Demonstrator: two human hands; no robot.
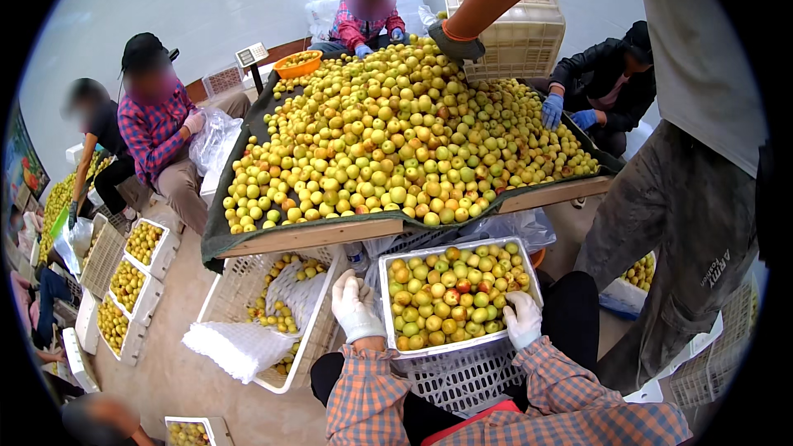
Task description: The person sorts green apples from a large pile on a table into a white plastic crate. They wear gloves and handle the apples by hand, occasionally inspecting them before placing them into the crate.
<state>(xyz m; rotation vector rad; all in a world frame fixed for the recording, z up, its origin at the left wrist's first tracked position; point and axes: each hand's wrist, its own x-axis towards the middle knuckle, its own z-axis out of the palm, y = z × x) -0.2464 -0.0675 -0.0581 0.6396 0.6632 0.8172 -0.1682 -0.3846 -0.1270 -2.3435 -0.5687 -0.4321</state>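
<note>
In front of me, a white foam box (pixel 394 353) is filled with small yellow-green fruits (pixel 455 297), some blushed red, which look like jujubes. It rests on a dark slotted plastic crate (pixel 461 378). My left hand (pixel 357 305), in a white glove, is raised just left of the box with its fingers curled; whether anything lies inside them is hidden. White-gloved too, my right hand (pixel 522 317) is at the box's right side, its fingertips over the rim against the outermost fruits. Beyond the box stands a wood-edged table (pixel 322 236) lined with dark cloth, heaped with the same fruits.
A pale plastic crate (pixel 217 297) with fruits and white foam netting (pixel 238 347) stands at my left. On the right, a standing person's gloved hand (pixel 457 43) is at a tilted crate (pixel 517 43) over the heap. Other people sit around the table. Filled foam boxes (pixel 139 306) line the left floor.
</note>
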